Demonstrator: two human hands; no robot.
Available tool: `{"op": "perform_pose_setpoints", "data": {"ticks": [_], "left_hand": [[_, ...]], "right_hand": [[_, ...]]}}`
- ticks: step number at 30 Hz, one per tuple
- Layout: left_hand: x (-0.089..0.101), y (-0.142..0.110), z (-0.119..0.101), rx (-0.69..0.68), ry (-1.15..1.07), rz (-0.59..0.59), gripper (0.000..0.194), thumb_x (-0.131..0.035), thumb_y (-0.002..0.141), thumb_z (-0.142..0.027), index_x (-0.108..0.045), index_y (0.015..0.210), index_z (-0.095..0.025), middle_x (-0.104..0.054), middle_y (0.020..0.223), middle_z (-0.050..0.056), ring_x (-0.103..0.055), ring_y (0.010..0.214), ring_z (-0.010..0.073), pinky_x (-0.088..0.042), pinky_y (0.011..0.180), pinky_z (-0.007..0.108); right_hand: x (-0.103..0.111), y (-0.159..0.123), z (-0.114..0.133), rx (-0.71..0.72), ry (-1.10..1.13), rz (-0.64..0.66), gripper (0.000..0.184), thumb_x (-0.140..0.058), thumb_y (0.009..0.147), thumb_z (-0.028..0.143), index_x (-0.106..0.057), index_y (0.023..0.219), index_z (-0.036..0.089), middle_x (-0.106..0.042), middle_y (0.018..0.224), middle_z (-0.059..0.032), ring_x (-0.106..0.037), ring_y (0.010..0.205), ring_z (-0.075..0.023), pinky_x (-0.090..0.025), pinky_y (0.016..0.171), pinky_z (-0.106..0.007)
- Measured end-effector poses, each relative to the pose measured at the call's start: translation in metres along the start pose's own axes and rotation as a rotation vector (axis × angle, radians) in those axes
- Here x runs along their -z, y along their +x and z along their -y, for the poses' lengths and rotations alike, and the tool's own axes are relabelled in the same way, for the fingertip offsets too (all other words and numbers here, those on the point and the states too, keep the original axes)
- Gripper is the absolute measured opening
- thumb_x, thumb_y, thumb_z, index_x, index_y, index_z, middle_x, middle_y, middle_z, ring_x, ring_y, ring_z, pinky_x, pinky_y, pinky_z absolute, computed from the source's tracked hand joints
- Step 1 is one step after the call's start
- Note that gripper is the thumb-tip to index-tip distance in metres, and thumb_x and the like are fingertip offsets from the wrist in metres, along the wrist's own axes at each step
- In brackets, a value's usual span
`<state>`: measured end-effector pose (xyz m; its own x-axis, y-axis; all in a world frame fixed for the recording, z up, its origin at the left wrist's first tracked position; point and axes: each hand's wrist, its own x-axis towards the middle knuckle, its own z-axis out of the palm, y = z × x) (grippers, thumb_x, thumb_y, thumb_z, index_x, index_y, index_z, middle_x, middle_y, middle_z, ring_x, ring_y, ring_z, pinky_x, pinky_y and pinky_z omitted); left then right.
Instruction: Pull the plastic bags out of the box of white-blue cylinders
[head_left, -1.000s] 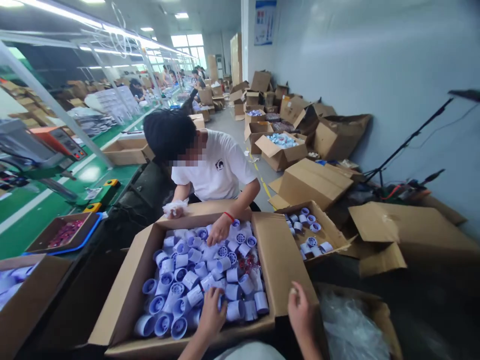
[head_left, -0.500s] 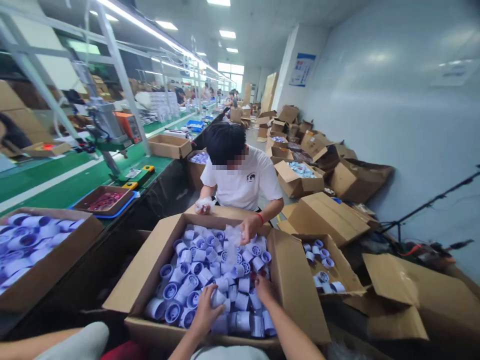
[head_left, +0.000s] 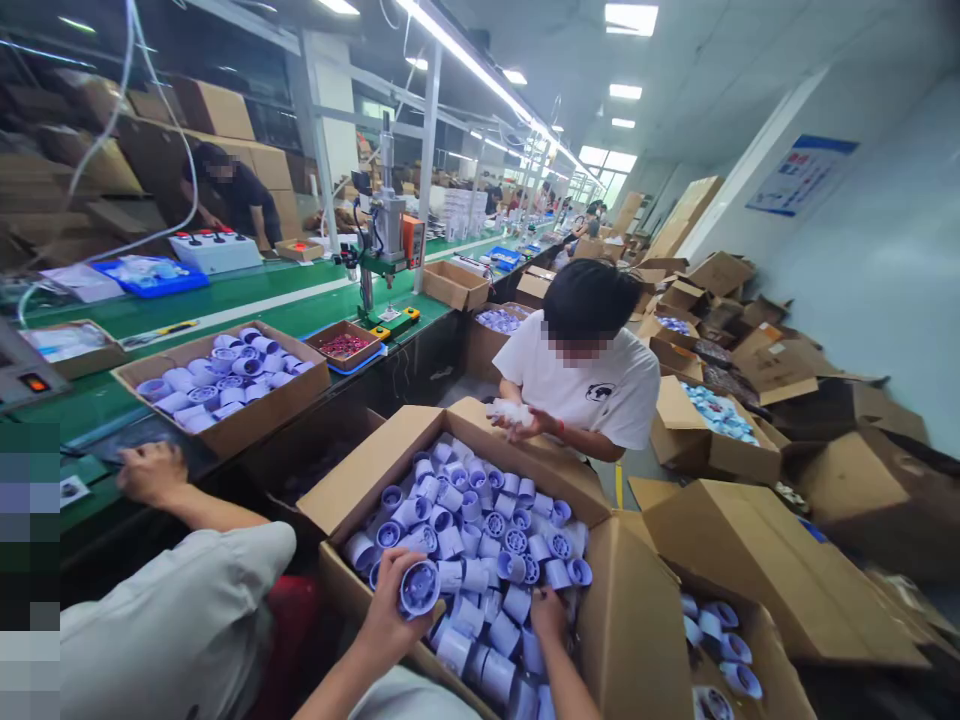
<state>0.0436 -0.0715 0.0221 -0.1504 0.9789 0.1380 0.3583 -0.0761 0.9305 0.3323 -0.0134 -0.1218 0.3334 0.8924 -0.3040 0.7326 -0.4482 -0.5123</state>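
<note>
My left hand [head_left: 391, 612] is closed round a lilac plastic cup-shaped part [head_left: 419, 588], its open end turned up toward me. It is over the near left of a large open cardboard box [head_left: 343, 578] full of similar lilac parts [head_left: 450, 543]. Down among the parts at the right side of the box is my right hand [head_left: 550, 615]. Its fingers are curled, and their tips and anything between them are hidden.
Across the box a person in a white T-shirt [head_left: 592, 385] holds crumpled translucent plastic [head_left: 510, 412]. At left, another person's hand [head_left: 154, 474] rests at the bench edge. A carton of lilac parts [head_left: 259, 420] and a press [head_left: 386, 220] stand there. Cartons [head_left: 780, 560] crowd the right.
The view has swung left. My left hand has lifted a lilac part from the pile. My right hand remains among the parts. The person opposite has brought both hands together round the plastic.
</note>
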Motion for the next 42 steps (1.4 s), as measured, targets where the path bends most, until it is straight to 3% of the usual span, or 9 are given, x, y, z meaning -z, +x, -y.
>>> {"op": "perform_pose_setpoints", "data": {"ticks": [5,10,12,16,21,24,27,34,42], "left_hand": [[-0.005,0.004,-0.016,-0.015,-0.011,0.045,0.040,-0.066,0.064,-0.034,-0.059,0.101,-0.022,-0.052,0.108,0.009,-0.053,0.105,0.0267,-0.041,0.098,0.043],[-0.022,0.015,-0.030,-0.024,-0.076,0.148,0.040,-0.065,0.061,-0.025,-0.057,0.099,-0.021,-0.055,0.108,0.009,-0.053,0.106,0.0271,-0.040,0.098,0.043],[-0.029,0.017,-0.033,0.004,-0.099,0.206,0.041,-0.066,0.056,-0.023,-0.058,0.097,-0.021,-0.057,0.104,0.007,-0.054,0.103,0.0271,-0.042,0.096,0.042],[-0.042,0.018,-0.034,0.134,-0.212,0.374,0.047,-0.066,0.053,-0.024,-0.056,0.099,-0.020,-0.058,0.100,0.004,-0.055,0.095,0.0247,-0.046,0.088,0.037],[-0.057,0.020,-0.040,0.379,-0.494,0.765,0.062,-0.068,0.049,-0.026,-0.055,0.110,-0.023,-0.060,0.102,0.004,-0.057,0.086,0.0215,-0.047,0.080,0.034],[-0.066,0.020,-0.054,0.527,-0.797,0.940,0.071,-0.064,0.048,-0.026,-0.054,0.118,-0.028,-0.058,0.115,0.006,-0.059,0.087,0.0230,-0.050,0.070,0.034],[-0.071,0.021,-0.068,0.591,-0.990,0.999,0.072,-0.061,0.048,-0.023,-0.056,0.119,-0.031,-0.049,0.133,0.003,-0.060,0.088,0.0228,-0.051,0.064,0.032],[-0.070,0.025,-0.065,0.591,-1.159,0.918,0.066,-0.063,0.052,-0.019,-0.060,0.117,-0.025,-0.041,0.139,0.006,-0.059,0.073,0.0143,-0.053,0.060,0.030],[-0.059,0.030,-0.059,0.537,-1.199,0.815,0.058,-0.060,0.062,-0.023,-0.059,0.120,-0.022,-0.038,0.143,0.007,-0.060,0.074,0.0142,-0.053,0.060,0.029]], "right_hand": [[0.009,-0.019,0.004,-0.135,0.482,-0.087,0.040,-0.034,0.072,0.052,-0.057,0.083,0.021,-0.069,0.074,-0.0098,-0.067,0.072,-0.0269,-0.052,0.065,-0.038],[0.041,-0.034,0.011,-0.149,0.899,-0.124,0.056,-0.053,0.051,0.071,-0.054,0.077,0.022,-0.066,0.064,-0.0034,-0.064,0.060,-0.0214,-0.052,0.056,-0.034],[0.061,-0.041,0.013,-0.137,1.011,-0.139,0.055,-0.063,0.047,0.067,-0.056,0.077,0.021,-0.067,0.065,-0.0022,-0.064,0.059,-0.0196,-0.052,0.055,-0.032],[0.099,-0.060,0.021,-0.045,1.341,-0.092,0.037,-0.072,0.057,0.048,-0.063,0.080,0.020,-0.068,0.070,-0.0003,-0.063,0.060,-0.0149,-0.053,0.056,-0.027],[0.122,-0.085,0.041,-0.046,1.777,0.099,0.025,-0.077,0.059,0.031,-0.066,0.078,0.020,-0.067,0.069,0.0007,-0.062,0.062,-0.0117,-0.050,0.051,-0.019],[0.123,-0.098,0.057,-0.049,1.835,0.253,0.026,-0.078,0.059,0.030,-0.068,0.080,0.018,-0.066,0.065,-0.0001,-0.059,0.057,-0.0099,-0.048,0.051,-0.019],[0.122,-0.108,0.074,-0.028,1.801,0.325,0.028,-0.078,0.060,0.032,-0.069,0.081,0.016,-0.065,0.062,-0.0007,-0.056,0.053,-0.0093,-0.045,0.049,-0.018],[0.116,-0.113,0.090,0.064,1.679,0.350,0.028,-0.078,0.063,0.036,-0.068,0.083,0.017,-0.063,0.061,0.0002,-0.050,0.048,-0.0073,-0.039,0.046,-0.018],[0.110,-0.117,0.104,0.012,1.690,0.416,0.028,-0.081,0.062,0.039,-0.063,0.075,0.021,-0.060,0.055,0.0046,-0.048,0.045,-0.0062,-0.036,0.043,-0.017]]}}
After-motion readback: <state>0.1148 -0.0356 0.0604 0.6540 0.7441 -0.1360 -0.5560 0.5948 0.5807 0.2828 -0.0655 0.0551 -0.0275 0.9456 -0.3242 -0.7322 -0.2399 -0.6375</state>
